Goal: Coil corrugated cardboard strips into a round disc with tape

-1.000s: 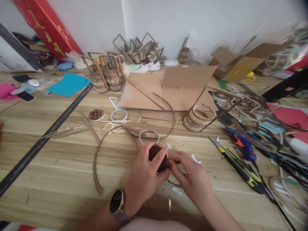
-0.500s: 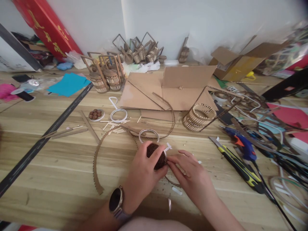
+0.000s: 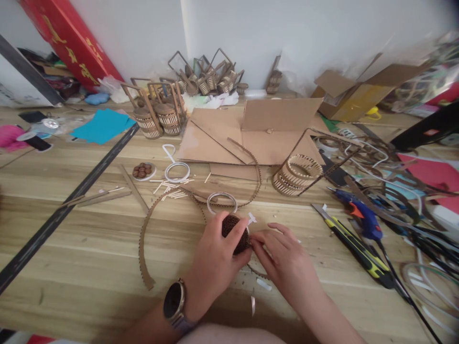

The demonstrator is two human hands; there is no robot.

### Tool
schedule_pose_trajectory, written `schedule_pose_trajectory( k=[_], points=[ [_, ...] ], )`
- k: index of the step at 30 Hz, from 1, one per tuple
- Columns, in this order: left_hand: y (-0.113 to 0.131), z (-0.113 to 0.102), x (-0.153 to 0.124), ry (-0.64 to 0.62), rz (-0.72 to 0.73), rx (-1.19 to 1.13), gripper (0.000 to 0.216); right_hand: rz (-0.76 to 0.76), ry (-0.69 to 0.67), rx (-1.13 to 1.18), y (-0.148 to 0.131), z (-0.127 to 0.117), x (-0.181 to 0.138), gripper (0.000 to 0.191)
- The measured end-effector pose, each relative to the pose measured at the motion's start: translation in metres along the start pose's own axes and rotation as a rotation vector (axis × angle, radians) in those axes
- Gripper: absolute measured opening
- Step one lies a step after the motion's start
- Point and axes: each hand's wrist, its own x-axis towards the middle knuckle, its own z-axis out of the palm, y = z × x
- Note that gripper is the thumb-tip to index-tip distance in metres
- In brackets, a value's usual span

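Observation:
My left hand point(image 3: 218, 253) is closed around a round coil of brown corrugated cardboard strip point(image 3: 233, 233), its ridged face turned up between the fingers. At the coil's right edge, the thumb and forefinger of my right hand point(image 3: 283, 258) pinch the cardboard strip point(image 3: 258, 273), which curves away beneath that hand. The exact pinch point is partly hidden by the fingertips. Just beyond the coil lies a roll of white tape point(image 3: 222, 202). A long loose cardboard strip point(image 3: 145, 239) curls over the table to the left.
A slatted basket point(image 3: 297, 176) with a tall handle stands behind on the right. A utility knife point(image 3: 353, 246) and a blue glue gun point(image 3: 364, 220) lie at right. Small sticks point(image 3: 174, 188), a dish of brown balls point(image 3: 142, 170) and flat cardboard point(image 3: 215, 134) are farther back.
Both hands keep their hold on the coil and strip. The coil and my left hand have shifted very slightly right and toward me.

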Motion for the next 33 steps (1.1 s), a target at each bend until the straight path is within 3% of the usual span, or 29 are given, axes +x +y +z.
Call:
schedule_pose_trajectory(
  k=[33],
  points=[
    [0.0003, 0.0001, -0.002, -0.02, -0.012, 0.027, 0.055, 0.092, -0.008, -0.014, -0.0025, 0.0025, -0.0055, 0.014]
  ],
)
